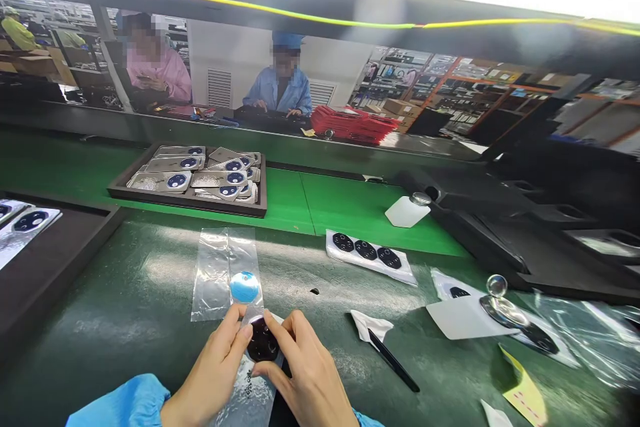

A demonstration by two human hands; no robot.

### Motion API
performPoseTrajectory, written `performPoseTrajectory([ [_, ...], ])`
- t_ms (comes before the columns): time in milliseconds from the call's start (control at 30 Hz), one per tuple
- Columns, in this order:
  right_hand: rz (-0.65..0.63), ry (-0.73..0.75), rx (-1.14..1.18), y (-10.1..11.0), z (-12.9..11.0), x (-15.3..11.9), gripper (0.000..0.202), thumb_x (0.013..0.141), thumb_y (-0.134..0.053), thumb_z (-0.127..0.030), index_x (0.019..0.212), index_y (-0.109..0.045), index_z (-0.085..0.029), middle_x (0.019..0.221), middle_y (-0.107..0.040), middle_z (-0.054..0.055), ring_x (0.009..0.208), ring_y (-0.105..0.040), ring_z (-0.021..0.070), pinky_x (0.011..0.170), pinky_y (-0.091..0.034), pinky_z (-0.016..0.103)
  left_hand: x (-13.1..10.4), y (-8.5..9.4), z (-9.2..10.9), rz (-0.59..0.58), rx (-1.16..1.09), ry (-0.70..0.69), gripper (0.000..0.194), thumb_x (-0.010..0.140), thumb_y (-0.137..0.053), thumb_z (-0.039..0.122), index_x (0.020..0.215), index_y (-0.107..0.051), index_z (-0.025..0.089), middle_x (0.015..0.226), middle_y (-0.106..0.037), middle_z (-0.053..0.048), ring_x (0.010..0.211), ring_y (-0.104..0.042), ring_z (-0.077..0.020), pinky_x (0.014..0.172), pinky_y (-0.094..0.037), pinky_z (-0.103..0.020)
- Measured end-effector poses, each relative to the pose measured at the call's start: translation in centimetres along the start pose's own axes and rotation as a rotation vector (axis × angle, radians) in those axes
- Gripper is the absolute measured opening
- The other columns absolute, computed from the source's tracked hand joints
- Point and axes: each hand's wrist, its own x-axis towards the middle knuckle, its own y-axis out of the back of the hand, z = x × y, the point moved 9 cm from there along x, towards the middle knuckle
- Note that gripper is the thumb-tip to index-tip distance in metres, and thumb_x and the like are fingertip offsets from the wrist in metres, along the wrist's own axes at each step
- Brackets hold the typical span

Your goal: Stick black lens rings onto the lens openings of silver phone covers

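A silver, textured phone back cover (245, 390) lies low in the middle, with a black round camera lens cover (263, 340) at its upper end. My right hand (313, 377) curls around the lens cover, index finger at its top edge and thumb at its lower edge. On the other side, my left hand (213, 367) is closed, thumb and forefinger pinched by a clear strip of film (254, 315). Just above those fingertips is a shiny blue round film (245, 287), over a clear plastic bag (213, 273). Whether strip and blue film are joined is hard to see.
Dark trays (187, 201) of phone covers stand at the back and left. A strip of lens covers (370, 253), a white bottle (407, 211), a black stick (395, 360) with white cloth, and a round metal weight (503, 313) lie rightward. Two people work beyond the bench.
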Motion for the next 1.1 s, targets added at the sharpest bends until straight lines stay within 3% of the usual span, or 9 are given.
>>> performPoseTrajectory([
  [100, -0.035, -0.072, 0.088, -0.1, 0.7, -0.2, 0.075, 0.066, -0.086, -0.011, 0.131, -0.049, -0.019, 0.095, -0.055, 0.004, 0.082, -0.062, 0.0221, 0.066, -0.059, 0.033, 0.1, -0.2, 0.2, -0.026, -0.040, -0.004, 0.037, 0.097, -0.043, 0.051, 0.118, -0.051, 0.021, 0.115, -0.067, -0.007, 0.105, -0.058, -0.0232, 0.093, -0.039, -0.032],
  [233, -0.108, -0.130, 0.234, -0.4, 1.4, -0.4, 0.063, 0.076, -0.075, -0.003, 0.130, -0.050, -0.025, 0.099, -0.055, 0.002, 0.082, -0.062, 0.0174, 0.071, -0.058, 0.029, 0.2, -0.2, 0.2, -0.032, -0.110, 0.002, 0.034, 0.097, -0.043, 0.049, 0.115, -0.053, 0.021, 0.114, -0.067, -0.005, 0.109, -0.057, -0.0236, 0.093, -0.038, -0.032],
  [333, -0.079, -0.127, 0.273, -0.2, 1.7, -0.4, 0.058, 0.078, -0.068, 0.002, 0.127, -0.053, -0.026, 0.098, -0.054, 0.001, 0.081, -0.062, 0.0164, 0.070, -0.057, 0.028, 0.1, -0.2, -0.2, -0.040, -0.144, 0.031, 0.035, 0.097, -0.044, 0.051, 0.116, -0.053, 0.023, 0.113, -0.067, -0.004, 0.107, -0.058, -0.0239, 0.093, -0.039, -0.033],
  [467, -0.019, -0.084, 0.299, 0.2, 1.7, 0.0, 0.049, 0.078, -0.070, -0.001, 0.119, -0.057, -0.024, 0.093, -0.052, 0.001, 0.077, -0.060, 0.0162, 0.066, -0.055, 0.028, -0.1, -0.2, -0.3, -0.033, -0.159, 0.052, 0.033, 0.097, -0.047, 0.049, 0.117, -0.053, 0.024, 0.117, -0.065, -0.004, 0.113, -0.054, -0.0243, 0.095, -0.037, -0.033],
  [600, 0.014, -0.068, 0.333, 0.5, 1.5, 0.3, 0.041, 0.079, -0.071, -0.003, 0.112, -0.059, -0.023, 0.091, -0.050, 0.000, 0.074, -0.058, 0.0150, 0.062, -0.053, 0.026, -0.2, -0.6, 0.1, -0.079, -0.207, 0.046, 0.032, 0.095, -0.052, 0.048, 0.115, -0.051, 0.024, 0.113, -0.065, -0.004, 0.107, -0.056, -0.0230, 0.095, -0.039, -0.034],
  [867, -0.005, -0.133, 0.390, 0.3, 1.9, 0.6, 0.039, 0.072, -0.076, -0.001, 0.104, -0.065, -0.021, 0.086, -0.049, -0.002, 0.069, -0.054, 0.0131, 0.055, -0.047, 0.023, -0.1, -0.6, 0.5, -0.107, -0.168, -0.031, 0.031, 0.094, -0.056, 0.042, 0.116, -0.050, 0.021, 0.115, -0.062, -0.007, 0.110, -0.055, -0.0242, 0.097, -0.039, -0.037],
  [1000, -0.007, -0.155, 0.408, 0.5, 2.0, 0.7, 0.036, 0.070, -0.079, -0.002, 0.099, -0.066, -0.020, 0.083, -0.048, -0.002, 0.068, -0.051, 0.0131, 0.058, -0.047, 0.023, 0.0, -0.7, 0.8, -0.127, -0.181, -0.055, 0.036, 0.093, -0.057, 0.039, 0.123, -0.048, 0.021, 0.126, -0.059, -0.009, 0.121, -0.051, -0.0264, 0.101, -0.036, -0.038],
  [1100, -0.025, -0.172, 0.424, 0.4, 2.1, 0.8, 0.034, 0.070, -0.080, -0.005, 0.097, -0.066, -0.020, 0.083, -0.048, -0.002, 0.069, -0.051, 0.0133, 0.059, -0.046, 0.023, 0.1, -0.7, 0.7, -0.137, -0.183, -0.066, 0.030, 0.094, -0.056, 0.038, 0.117, -0.051, 0.020, 0.121, -0.061, -0.009, 0.118, -0.053, -0.0261, 0.101, -0.037, -0.038],
])
